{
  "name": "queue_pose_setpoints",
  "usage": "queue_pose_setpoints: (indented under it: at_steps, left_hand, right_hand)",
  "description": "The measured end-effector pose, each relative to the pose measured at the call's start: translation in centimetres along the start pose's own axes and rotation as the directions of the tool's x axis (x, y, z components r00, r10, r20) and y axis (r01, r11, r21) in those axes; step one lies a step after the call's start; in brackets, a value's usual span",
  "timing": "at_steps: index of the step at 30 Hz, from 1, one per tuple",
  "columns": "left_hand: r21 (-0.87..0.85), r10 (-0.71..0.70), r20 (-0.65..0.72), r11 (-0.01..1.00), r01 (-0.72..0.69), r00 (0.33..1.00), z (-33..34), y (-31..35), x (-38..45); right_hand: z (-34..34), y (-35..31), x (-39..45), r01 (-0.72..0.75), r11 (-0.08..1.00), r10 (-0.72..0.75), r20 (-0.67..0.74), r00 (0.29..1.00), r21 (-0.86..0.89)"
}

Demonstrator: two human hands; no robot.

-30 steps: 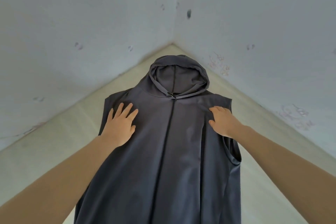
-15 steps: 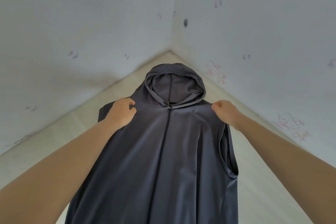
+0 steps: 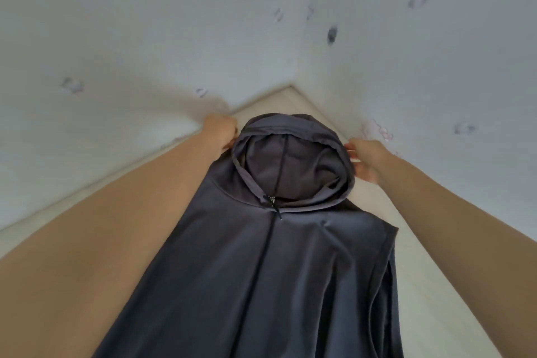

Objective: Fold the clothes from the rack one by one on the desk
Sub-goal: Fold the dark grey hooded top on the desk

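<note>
The left hand (image 3: 220,131) pinches the left edge of the hood (image 3: 293,160); fingers are mostly hidden behind the cloth, but its grip looks closed on the fabric. The dark grey sleeveless hoodie (image 3: 276,270) lies flat, zip up, on the pale tabletop (image 3: 441,285) set into a wall corner. It looks thin, soft and limp, best taken at seams or edges. Its long axis runs away from the person, hood toward the corner. The right hand (image 3: 366,161) holds the hood's right edge between fingers and thumb.
</note>
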State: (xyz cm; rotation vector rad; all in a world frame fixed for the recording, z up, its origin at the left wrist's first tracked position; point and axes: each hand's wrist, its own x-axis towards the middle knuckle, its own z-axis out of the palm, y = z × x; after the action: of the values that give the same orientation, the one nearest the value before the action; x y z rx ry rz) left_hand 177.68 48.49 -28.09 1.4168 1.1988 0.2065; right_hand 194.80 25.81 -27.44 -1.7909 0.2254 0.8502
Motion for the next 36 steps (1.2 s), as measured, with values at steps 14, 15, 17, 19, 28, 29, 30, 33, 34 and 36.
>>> queue_pose_setpoints:
  at_steps: [14, 15, 17, 19, 28, 29, 30, 33, 34, 36]
  left_hand:
    - [0.004, 0.126, 0.202, 0.992, -0.129, 0.971, -0.2, 3.5, -2.6]
    - [-0.026, 0.173, 0.201, 0.985, -0.171, 0.964, -0.8, 3.6, -4.0]
    - [-0.036, 0.260, 0.207, 0.965, -0.258, 0.943, -2.4, 3.0, -7.0]
    - [0.020, 0.311, 0.232, 0.946, -0.324, 0.922, -4.3, 1.7, -9.9]
    - [0.588, 0.133, 0.401, 0.722, -0.365, 0.907, -9.5, -6.7, -17.0]
    - [0.625, 0.206, 0.333, 0.682, -0.379, 0.920, -9.3, -7.4, -17.1]
    - [0.674, 0.260, 0.309, 0.618, -0.404, 0.915, -8.8, -8.1, -17.2]
    - [0.790, 0.143, 0.404, 0.443, -0.423, 0.904, -6.9, -10.2, -17.6]
    - [0.817, 0.071, 0.424, 0.400, -0.415, 0.903, -6.1, -10.9, -17.5]
    - [0.852, -0.022, 0.434, 0.335, -0.402, 0.901, -4.7, -12.3, -17.3]
  right_hand:
    - [1.5, -1.9, -3.0, 0.263, 0.957, -0.234, 0.213, 0.949, -0.121]
    - [1.1, -1.8, -4.9, 0.322, 0.940, -0.291, 0.228, 0.929, -0.111]
    - [0.2, -1.1, -8.7, 0.422, 0.896, -0.380, 0.254, 0.889, -0.138]
    - [-0.9, 0.6, -12.3, 0.522, 0.829, -0.461, 0.284, 0.841, -0.202]
    - [-5.3, 11.9, -18.4, 0.571, 0.498, -0.245, 0.525, 0.815, -0.653]
    - [-5.2, 12.2, -18.2, 0.570, 0.459, -0.293, 0.490, 0.821, -0.681]
    - [-5.1, 12.3, -17.9, 0.568, 0.389, -0.323, 0.470, 0.821, -0.725]
    - [-4.3, 12.8, -17.1, 0.512, 0.203, -0.255, 0.460, 0.850, -0.834]
    - [-4.0, 13.1, -16.7, 0.494, 0.165, -0.214, 0.458, 0.863, -0.854]
    - [-3.5, 13.7, -16.0, 0.467, 0.096, -0.153, 0.451, 0.879, -0.879]
